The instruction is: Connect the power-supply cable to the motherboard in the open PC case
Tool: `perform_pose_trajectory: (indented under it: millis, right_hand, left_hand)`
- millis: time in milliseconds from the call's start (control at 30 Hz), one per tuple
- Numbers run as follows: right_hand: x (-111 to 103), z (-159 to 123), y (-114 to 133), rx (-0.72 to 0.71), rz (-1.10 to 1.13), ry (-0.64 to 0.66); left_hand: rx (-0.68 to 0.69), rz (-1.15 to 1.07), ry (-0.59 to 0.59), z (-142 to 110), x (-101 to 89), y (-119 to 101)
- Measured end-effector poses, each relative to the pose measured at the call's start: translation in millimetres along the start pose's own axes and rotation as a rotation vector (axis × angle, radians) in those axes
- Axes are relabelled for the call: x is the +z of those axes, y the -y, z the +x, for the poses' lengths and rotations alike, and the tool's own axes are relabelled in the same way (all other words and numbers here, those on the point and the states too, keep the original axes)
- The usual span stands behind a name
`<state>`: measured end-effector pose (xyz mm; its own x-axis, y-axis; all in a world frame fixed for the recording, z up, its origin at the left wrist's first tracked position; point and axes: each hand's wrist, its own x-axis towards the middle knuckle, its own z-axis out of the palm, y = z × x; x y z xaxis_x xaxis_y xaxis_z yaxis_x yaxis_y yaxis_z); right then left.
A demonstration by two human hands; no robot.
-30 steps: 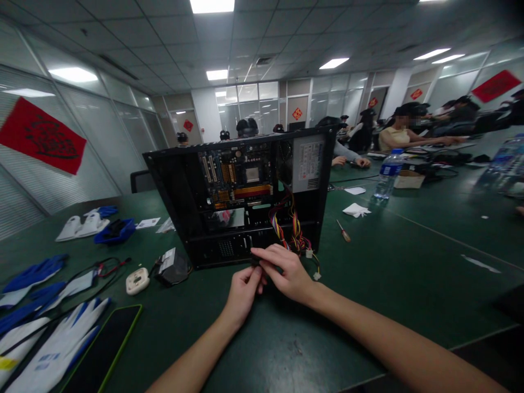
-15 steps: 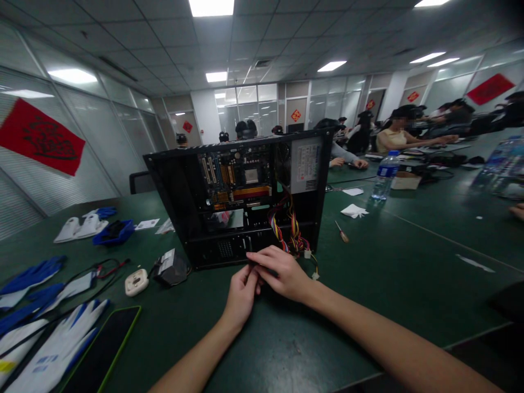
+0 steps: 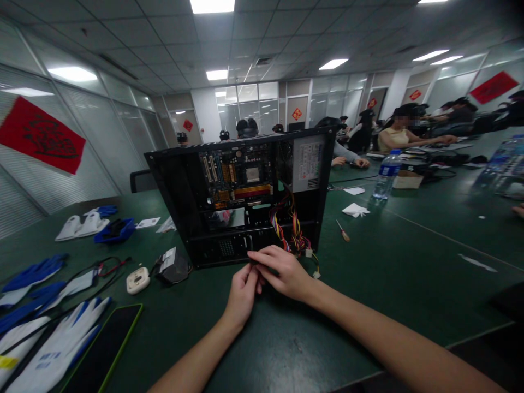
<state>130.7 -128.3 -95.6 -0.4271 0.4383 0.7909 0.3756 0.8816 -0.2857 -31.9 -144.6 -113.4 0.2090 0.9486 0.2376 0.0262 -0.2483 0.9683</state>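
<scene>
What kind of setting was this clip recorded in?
Most likely an office meeting room used as a hardware workshop. Glass partition walls and ceiling light panels enclose long green tables where other people sit, and an opened computer case stands before the person's hands.

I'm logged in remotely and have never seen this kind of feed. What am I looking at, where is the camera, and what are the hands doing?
The single view comes from a camera worn on a person's head, looking forward and down. The two bare arms are that person's own. The left hand and right hand meet at the front lower edge of an open black computer case, pinching something small and dark; what it is cannot be told. Coloured wires hang out beside them. On the green table lie work gloves, a screwdriver and a water bottle. Other people sit farther back.
</scene>
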Motion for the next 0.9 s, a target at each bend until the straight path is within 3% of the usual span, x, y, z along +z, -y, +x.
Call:
perform_pose_trajectory:
  millis: [200, 900]
  right_hand:
    - [2.2, 0.5, -1.2, -0.012, 0.002, -0.076]
    - [0.0, 3.6, 1.1, 0.031, 0.058, -0.117]
  left_hand:
    - [0.013, 0.011, 0.036, -2.0, -2.0, -1.1]
    - [0.036, 0.073, 0.046, -4.0, -3.1, -0.5]
